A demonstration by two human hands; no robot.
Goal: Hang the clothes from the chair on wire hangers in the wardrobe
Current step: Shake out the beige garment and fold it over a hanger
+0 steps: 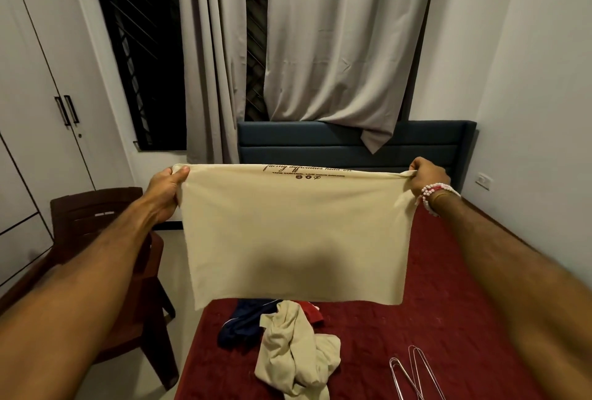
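The person stands at the foot of the bed (448, 303) with both arms stretched forward, holding a cream T-shirt (294, 233) spread flat in the air between them. The left hand (168, 186) grips the cloth's upper left corner, thumb on top and fingers curled underneath. The right hand (427, 177) pinches the upper right corner, fingers bunched tight round a small twist of fabric. A pink and white beaded bracelet (431, 196) sits on that wrist. The shirt is pulled taut along its top edge, where a line of dark printed script runs upside down, and the rest hangs straight down, clear of the bedspread.

Under the shirt, on the dark red cover, lies a small heap of clothes: a navy garment (243, 326) with a white stripe, a crumpled cream garment (294, 351) lying partly over it, and a bit of red garment (312, 311) just behind. Near them, towards the right, a few wire hangers (413, 374) lie on the bed, partly cut off by the lower edge of the view.

A brown plastic chair (96, 217) stands just beside the bed on the left, half hidden by the left forearm. Behind it is the white wardrobe (38, 95), its doors closed, with two black handles (67, 110). Grey curtains (346, 40) hang over a dark window (144, 63), one drooping onto the blue headboard (320, 143).
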